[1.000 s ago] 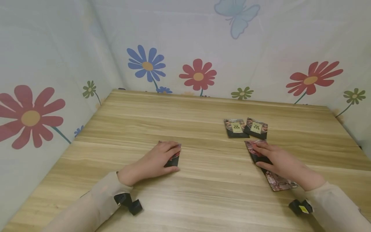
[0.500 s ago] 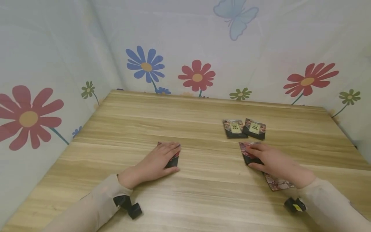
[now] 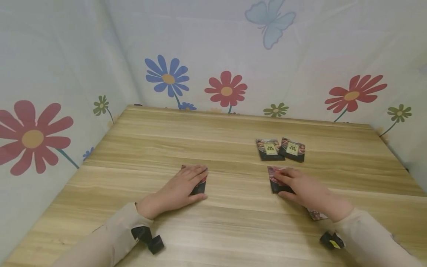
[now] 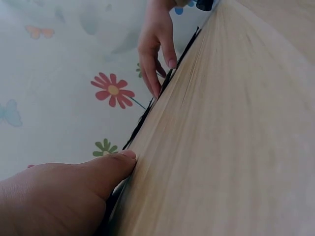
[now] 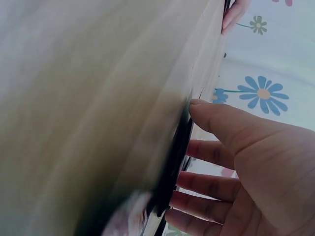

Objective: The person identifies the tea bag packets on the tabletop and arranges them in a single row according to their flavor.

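My left hand (image 3: 176, 191) lies palm down over a small black packet with a reddish picture (image 3: 199, 188), covering most of it. To the right, the fingertips of my right hand (image 3: 308, 189) rest on a similar packet (image 3: 274, 183), flat on the table, its right part hidden. In the right wrist view the thumb (image 5: 216, 118) is at the edge of the dark packet, with the fingers extended. Below my right wrist, part of a pink-patterned packet (image 3: 316, 214) shows.
Behind the right hand lie two packets with yellow labels, a left one (image 3: 269, 150) and a right one (image 3: 293, 149), corners overlapping. The wooden table (image 3: 186, 137) meets a white flowered cloth (image 3: 200, 44) at the back and left side.
My right hand has slid left, moving its packet off the pink-patterned one and toward the left hand. The left hand has stayed on its packet.
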The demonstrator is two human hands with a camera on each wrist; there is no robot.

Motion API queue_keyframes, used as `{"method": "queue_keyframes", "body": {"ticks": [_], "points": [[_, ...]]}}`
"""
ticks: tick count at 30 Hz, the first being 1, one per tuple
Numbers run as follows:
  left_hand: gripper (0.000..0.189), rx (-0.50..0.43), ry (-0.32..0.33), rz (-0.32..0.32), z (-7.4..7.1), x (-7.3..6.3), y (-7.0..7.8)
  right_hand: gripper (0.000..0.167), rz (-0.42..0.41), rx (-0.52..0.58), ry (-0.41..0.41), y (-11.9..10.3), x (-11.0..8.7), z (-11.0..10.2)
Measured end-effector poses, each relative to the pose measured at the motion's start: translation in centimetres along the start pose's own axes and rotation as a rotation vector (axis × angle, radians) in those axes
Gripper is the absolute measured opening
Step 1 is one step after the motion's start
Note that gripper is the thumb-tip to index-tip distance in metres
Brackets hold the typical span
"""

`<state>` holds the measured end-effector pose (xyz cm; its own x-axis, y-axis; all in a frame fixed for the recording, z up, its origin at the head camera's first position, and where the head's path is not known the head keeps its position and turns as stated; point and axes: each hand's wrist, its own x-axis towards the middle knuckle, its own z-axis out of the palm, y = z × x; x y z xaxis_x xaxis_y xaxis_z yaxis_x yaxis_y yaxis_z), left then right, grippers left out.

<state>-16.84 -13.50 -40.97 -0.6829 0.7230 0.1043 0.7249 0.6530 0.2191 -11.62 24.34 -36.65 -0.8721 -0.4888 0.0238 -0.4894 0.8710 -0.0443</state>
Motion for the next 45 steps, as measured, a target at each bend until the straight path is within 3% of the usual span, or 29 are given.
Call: {"method": "queue_keyframes", "body": {"ticks": [8,45], "points": [[0.073,-0.003,0.012,0.011,0.0,0.1,0.1,0.053,-0.022,0.019,0.085,-1.2,0.4,0.7],[0.074,-0.026,0.025,-0.003,-0.2,0.0,0.0,0.057,-0.073,0.001,0.041,-6.6,3.6,1.1]]}}
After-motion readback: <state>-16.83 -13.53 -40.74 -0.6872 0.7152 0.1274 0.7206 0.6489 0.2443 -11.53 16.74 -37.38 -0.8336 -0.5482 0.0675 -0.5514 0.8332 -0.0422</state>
